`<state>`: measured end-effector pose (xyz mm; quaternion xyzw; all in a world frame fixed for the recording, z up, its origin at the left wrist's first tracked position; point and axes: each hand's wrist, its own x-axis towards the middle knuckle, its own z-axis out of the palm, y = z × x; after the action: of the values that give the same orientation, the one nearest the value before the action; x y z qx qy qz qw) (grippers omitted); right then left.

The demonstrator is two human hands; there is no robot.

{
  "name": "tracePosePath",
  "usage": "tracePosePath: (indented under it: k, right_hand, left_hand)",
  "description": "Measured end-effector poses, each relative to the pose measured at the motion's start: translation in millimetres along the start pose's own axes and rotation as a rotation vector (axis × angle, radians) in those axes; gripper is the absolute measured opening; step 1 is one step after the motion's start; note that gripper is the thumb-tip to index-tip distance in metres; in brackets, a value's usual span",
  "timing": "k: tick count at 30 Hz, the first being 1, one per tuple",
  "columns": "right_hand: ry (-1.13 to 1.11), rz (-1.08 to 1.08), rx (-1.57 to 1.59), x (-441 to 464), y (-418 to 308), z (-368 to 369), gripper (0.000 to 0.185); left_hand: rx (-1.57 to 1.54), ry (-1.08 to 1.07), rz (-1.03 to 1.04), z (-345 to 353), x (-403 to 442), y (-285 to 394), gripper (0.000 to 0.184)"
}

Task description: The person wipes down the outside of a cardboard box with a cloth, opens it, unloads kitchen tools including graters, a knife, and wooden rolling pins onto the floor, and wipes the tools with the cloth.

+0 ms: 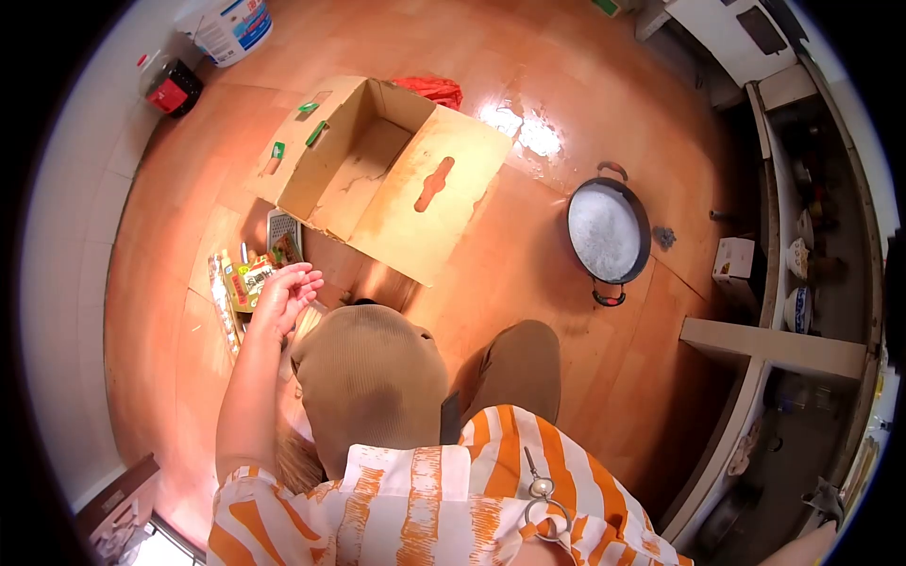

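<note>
Green and yellow, glossy and printed with dark letters on a pale patch, the packet [243, 291] lies on the floor [179, 255] at the person's left, just beside the left hand [286, 298]. Its top looks uneven, and its lower right part is partly hidden by that hand. A long, narrow, patterned wrapper [225, 307] lies along its left side, and a grater [282, 226] lies just beyond, near the open cardboard box [351, 174].

The left hand is turned partly palm up, its fingers loosely curled and close together, with nothing visible in them. The right hand [819, 541] shows only in part at the lower right edge, near a grey cloth [827, 497]; I cannot tell how its fingers are set. Well apart from the packet, to the right of the box, a dark pan [605, 234] holds white, foamy liquid.
</note>
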<state>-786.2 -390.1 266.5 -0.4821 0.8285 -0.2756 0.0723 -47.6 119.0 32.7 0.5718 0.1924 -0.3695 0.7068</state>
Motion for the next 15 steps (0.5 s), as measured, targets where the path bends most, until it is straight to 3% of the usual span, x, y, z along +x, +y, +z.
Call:
tracePosePath:
  k: [15]
  right_hand:
    - [-0.126, -0.099, 0.091, -8.5, -59.5, 61.6, 0.028]
  left_hand:
    - [-0.024, -0.015, -0.022, 11.2, 17.3, -18.0, 0.018]
